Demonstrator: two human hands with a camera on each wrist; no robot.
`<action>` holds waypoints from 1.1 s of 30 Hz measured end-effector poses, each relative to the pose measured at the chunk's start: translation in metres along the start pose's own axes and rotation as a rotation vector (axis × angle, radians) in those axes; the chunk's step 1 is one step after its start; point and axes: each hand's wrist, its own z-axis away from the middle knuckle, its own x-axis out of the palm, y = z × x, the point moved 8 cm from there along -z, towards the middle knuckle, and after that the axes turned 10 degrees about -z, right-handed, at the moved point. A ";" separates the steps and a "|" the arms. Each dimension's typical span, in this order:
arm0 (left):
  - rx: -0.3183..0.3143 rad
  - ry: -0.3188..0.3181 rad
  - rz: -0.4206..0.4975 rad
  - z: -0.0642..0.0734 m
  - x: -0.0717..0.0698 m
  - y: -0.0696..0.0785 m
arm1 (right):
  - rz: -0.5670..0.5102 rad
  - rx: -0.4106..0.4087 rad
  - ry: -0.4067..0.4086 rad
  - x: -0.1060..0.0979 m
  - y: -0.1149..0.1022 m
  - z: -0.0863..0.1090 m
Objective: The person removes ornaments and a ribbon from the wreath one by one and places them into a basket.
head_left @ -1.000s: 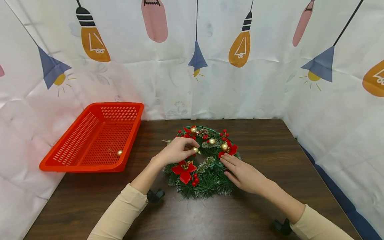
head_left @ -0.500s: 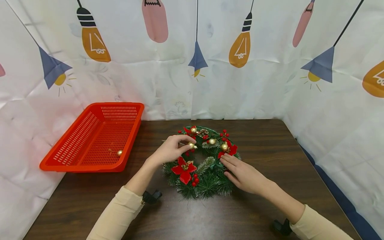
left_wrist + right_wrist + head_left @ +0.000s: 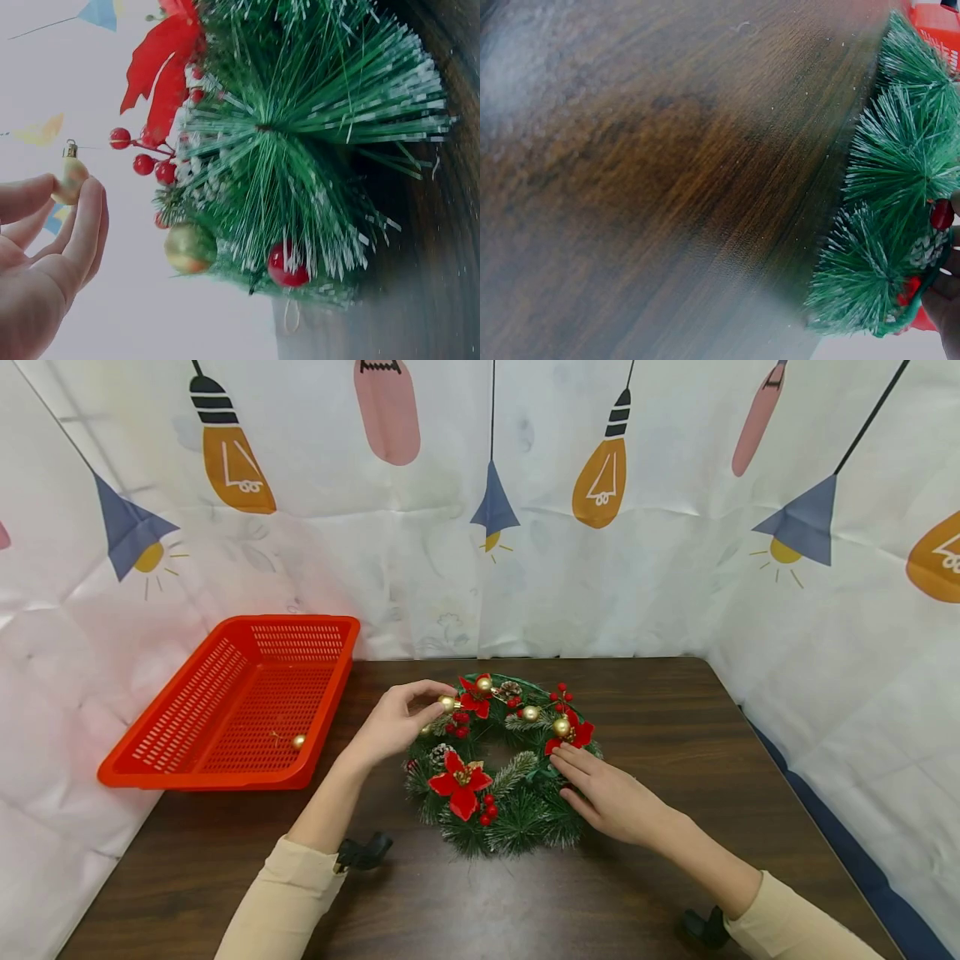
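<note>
My left hand (image 3: pixel 392 720) pinches a small gold ball ornament (image 3: pixel 447 702) between thumb and fingers, over the wreath's upper left side. The left wrist view shows the gold metal cap (image 3: pixel 70 150) on the ornament, pointing up. A green wreath (image 3: pixel 517 822) lies on the table, dressed with red poinsettias (image 3: pixel 459 787), red berries, pinecones and several gold balls. Straight fingers of my right hand (image 3: pixel 611 793) rest on the wreath's right side, beside another poinsettia (image 3: pixel 576 732). Only part of the right hand (image 3: pixel 945 300) appears in its wrist view.
A red plastic basket (image 3: pixel 327 710) stands at the table's left, with one gold ball (image 3: pixel 298 742) and a thin piece inside. The dark wooden table (image 3: pixel 480 914) ends at a white patterned curtain (image 3: pixel 442 585) behind and to the sides.
My left hand has moved the gold ball from over the wreath's centre up and left to its outer edge, uncovering the poinsettia and pinecone below. The right hand stays in place.
</note>
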 end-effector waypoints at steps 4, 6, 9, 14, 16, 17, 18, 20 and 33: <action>-0.019 0.025 -0.042 0.006 -0.010 -0.003 | 0.003 -0.007 0.006 0.000 0.000 0.000; -0.021 0.036 -0.065 0.009 -0.014 -0.004 | 0.007 -0.011 0.010 0.000 0.000 0.000; -0.025 0.037 -0.083 0.012 -0.016 -0.005 | 0.011 -0.017 0.019 -0.001 0.000 0.001; -0.024 0.004 -0.082 0.015 -0.010 -0.003 | 0.019 -0.031 0.036 -0.002 0.000 0.001; -0.020 -0.012 -0.082 0.015 -0.006 -0.002 | 0.019 -0.031 0.033 -0.002 0.000 0.001; -0.017 -0.019 -0.085 0.015 -0.004 -0.001 | 0.018 -0.031 0.030 -0.002 0.000 0.001; -0.012 -0.025 -0.091 0.015 -0.002 0.000 | 0.014 -0.028 0.026 -0.001 0.000 0.001; -0.002 -0.033 -0.097 0.014 0.001 0.002 | 0.008 -0.021 0.019 0.000 0.000 0.000; 0.059 -0.096 -0.086 0.005 0.023 0.005 | 0.005 -0.011 0.016 -0.001 0.001 0.001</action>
